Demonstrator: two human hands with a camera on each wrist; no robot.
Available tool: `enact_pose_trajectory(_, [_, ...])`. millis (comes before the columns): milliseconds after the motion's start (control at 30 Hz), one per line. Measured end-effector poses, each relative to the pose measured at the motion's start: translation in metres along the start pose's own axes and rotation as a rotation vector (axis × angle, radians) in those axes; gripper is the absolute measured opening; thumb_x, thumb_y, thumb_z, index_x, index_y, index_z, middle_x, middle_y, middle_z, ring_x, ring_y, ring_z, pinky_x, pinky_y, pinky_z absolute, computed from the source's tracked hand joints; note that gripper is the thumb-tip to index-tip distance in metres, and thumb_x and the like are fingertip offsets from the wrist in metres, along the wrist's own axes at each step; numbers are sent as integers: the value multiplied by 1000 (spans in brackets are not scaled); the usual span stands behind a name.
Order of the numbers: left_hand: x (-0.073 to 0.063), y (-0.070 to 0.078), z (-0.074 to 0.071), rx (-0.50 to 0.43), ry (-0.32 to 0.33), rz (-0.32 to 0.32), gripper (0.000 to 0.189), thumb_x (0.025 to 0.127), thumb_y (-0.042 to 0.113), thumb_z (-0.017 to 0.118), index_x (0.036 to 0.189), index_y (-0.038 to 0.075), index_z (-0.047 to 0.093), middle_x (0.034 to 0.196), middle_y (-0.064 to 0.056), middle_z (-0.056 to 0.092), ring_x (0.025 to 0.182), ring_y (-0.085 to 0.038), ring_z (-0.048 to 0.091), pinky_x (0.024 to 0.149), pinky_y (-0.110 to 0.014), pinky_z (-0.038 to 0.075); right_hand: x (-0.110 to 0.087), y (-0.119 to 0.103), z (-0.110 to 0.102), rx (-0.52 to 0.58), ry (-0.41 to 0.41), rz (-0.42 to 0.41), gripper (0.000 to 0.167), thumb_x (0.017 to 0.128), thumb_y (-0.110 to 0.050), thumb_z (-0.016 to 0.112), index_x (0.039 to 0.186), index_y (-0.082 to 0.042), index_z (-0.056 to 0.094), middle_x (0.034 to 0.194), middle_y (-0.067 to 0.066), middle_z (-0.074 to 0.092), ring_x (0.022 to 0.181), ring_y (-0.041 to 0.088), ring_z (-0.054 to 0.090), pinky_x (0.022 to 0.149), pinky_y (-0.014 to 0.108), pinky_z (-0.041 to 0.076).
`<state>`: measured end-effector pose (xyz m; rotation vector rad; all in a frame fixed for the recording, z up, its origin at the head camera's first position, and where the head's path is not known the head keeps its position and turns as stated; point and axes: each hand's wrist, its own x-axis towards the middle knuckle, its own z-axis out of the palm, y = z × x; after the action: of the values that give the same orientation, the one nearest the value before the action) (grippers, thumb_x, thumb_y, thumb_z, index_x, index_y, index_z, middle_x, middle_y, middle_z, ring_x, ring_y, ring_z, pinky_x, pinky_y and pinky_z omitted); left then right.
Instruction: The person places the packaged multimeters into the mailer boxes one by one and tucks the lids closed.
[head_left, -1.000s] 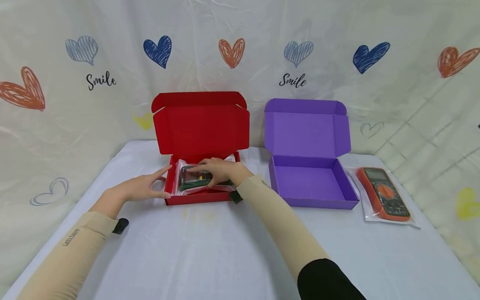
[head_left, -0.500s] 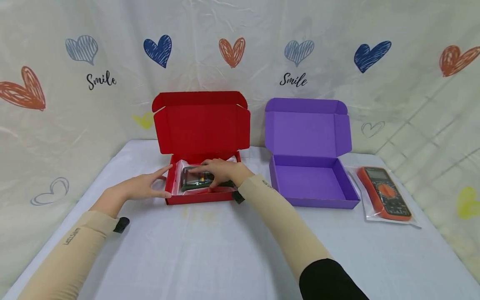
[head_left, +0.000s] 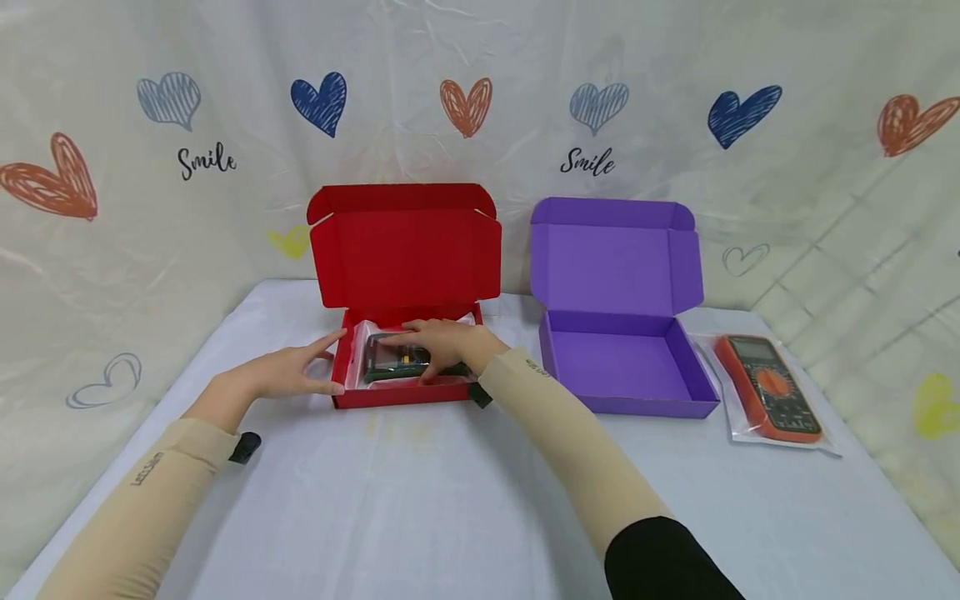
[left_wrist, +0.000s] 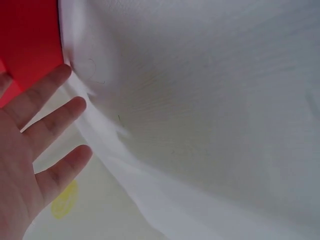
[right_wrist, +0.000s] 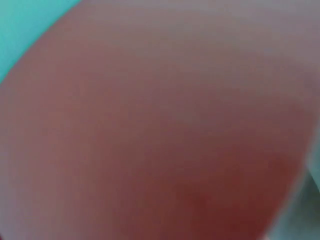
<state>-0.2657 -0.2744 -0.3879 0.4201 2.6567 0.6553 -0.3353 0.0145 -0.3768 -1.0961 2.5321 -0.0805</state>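
Observation:
A dark green multimeter point(head_left: 382, 360) in a clear plastic bag lies in the red box point(head_left: 405, 397). My right hand point(head_left: 450, 343) reaches in from the right and holds it across its width. The index finger stretches over its face and the thumb is at its near side; the fingertips on the far side are partly hidden. My left hand point(head_left: 281, 372) touches the red box's left side, with thumb and index finger spread wide. In the left wrist view its other fingers point(left_wrist: 55, 125) are straight and apart. The right wrist view is filled by blurred skin.
To the right a purple box point(head_left: 622, 367) stands with its lid up. Beyond it lies an orange multimeter point(head_left: 768, 387) in a clear bag. The red box's raised lid point(head_left: 405, 258) leans near the heart-printed backdrop. A white cloth point(head_left: 420, 500) covers the table.
The bagged multimeter has shifted very slightly to the right within the red box, along with my right hand. My left hand stays at the box's side.

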Motion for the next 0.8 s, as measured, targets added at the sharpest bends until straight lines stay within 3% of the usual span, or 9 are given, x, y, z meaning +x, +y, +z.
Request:
enact_pose_trajectory(167, [-1, 1, -1, 19, -5, 2, 115, 83, 63, 76, 166, 19, 10, 150, -24, 44, 137, -48, 38, 102, -68, 43, -9, 2, -5, 32, 18, 12, 99, 85, -43, 82, 164, -39, 22, 168, 4, 21, 149, 27, 26, 110, 49, 44])
enact_pose_trajectory(433, [-5, 4, -9, 59, -2, 4, 108, 87, 64, 70, 166, 18, 12, 152, -25, 43, 136, -49, 39, 101, -70, 42, -28, 7, -14, 86, 36, -47, 90, 91, -45, 76, 164, -34, 26, 169, 4, 21, 150, 26, 25, 115, 52, 37])
enact_pose_trajectory(600, [-10, 6, -19, 86, 69, 20, 99, 93, 62, 65, 166, 21, 13, 152, -24, 44, 136, -49, 41, 101, -73, 39, -37, 9, -19, 80, 97, -115, 78, 95, -40, 74, 161, -27, 36, 164, 5, 33, 148, 24, 33, 114, 46, 39])
enact_pose_trajectory(800, [-11, 12, -26, 152, 208, 114, 81, 97, 50, 67, 163, 19, 31, 147, -18, 54, 134, -44, 48, 103, -69, 41, -52, 11, -25, 117, 169, -167, 63, 98, -27, 72, 155, -16, 48, 152, 6, 52, 140, 24, 47, 111, 41, 43])
